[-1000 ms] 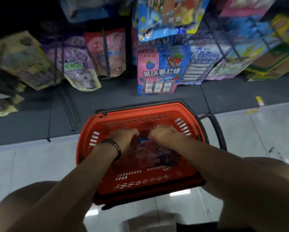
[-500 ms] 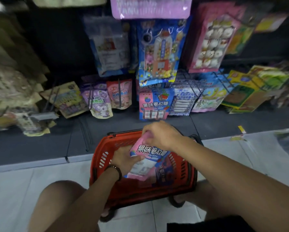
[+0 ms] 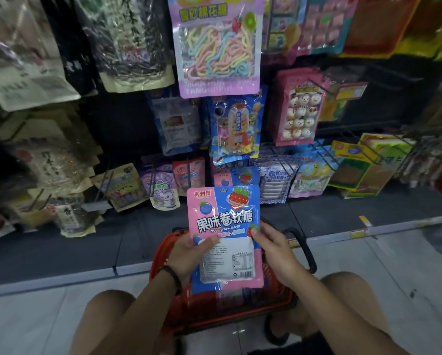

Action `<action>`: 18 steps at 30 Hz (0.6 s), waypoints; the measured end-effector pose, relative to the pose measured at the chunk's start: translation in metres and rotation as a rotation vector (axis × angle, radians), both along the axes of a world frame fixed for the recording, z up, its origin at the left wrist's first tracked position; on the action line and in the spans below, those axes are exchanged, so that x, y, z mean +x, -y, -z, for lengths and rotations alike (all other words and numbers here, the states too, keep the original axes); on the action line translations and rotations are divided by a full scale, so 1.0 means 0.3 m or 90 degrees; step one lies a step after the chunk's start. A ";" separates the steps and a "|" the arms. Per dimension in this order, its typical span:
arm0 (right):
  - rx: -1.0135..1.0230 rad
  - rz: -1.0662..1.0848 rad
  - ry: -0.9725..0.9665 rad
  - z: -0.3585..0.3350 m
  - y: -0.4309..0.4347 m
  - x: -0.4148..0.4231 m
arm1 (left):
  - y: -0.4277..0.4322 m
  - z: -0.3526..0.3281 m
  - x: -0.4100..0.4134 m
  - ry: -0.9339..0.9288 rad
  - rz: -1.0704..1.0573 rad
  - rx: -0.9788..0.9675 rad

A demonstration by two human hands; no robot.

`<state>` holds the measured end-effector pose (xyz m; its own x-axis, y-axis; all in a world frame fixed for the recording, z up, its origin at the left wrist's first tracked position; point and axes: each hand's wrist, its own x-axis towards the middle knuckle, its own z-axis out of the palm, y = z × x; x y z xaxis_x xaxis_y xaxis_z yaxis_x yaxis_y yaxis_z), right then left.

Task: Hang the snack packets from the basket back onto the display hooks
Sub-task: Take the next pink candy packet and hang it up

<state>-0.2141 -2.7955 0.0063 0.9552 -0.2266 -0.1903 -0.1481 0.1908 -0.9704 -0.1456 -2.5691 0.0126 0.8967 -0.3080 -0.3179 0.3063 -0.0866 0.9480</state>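
Packet (image 3: 223,213) is held upright just above the basket (image 3: 230,313), front face to camera, top edge toward the display. Left hand (image 3: 189,249) pinches its lower left edge, thumb on the front. Right hand (image 3: 276,249) pinches the lower right edge, fingertips curled onto the front. So both hands are grasping it and neither is free. A back-label panel shows below the title; can't tell if that's a second packet in the same grip

Handling, my read: light, soft film pouch, glossy so a bit slippery, top goes floppy when held from the bottom. Contents look like soft candy, not fragile, but the film will crease. For hanging, better to move the grip up to the top corners so the header stays taut. Hang hole is too small to make out

Likely target: matching packets (image 3: 238,172) on the lowest row, right behind the held one, between a pink pouch (image 3: 189,172) and white-blue packs (image 3: 276,175). Their hook is hidden by stock. Basket sits on the floor (image 3: 406,265) between the knees, with pink and blue showing in its bottom, probably more packets
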 end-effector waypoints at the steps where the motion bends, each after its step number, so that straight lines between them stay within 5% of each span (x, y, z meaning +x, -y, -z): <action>1: 0.011 -0.023 0.010 -0.015 0.000 -0.001 | 0.000 -0.008 -0.004 -0.004 -0.001 -0.010; 8: -0.035 -0.039 0.047 -0.079 -0.014 0.034 | -0.005 -0.074 -0.007 0.039 -0.052 0.006; 13: -0.085 0.082 0.077 -0.105 -0.071 0.056 | 0.026 -0.056 -0.056 0.171 -0.209 0.193; 18: -0.205 0.062 0.122 -0.118 -0.165 0.037 | 0.125 -0.145 -0.099 0.197 -0.118 0.045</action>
<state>-0.2029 -2.7458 0.0417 0.9375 -0.3373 0.0849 0.0450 -0.1245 -0.9912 -0.1753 -2.6065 0.0561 0.9922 -0.1189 -0.0367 0.0218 -0.1248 0.9919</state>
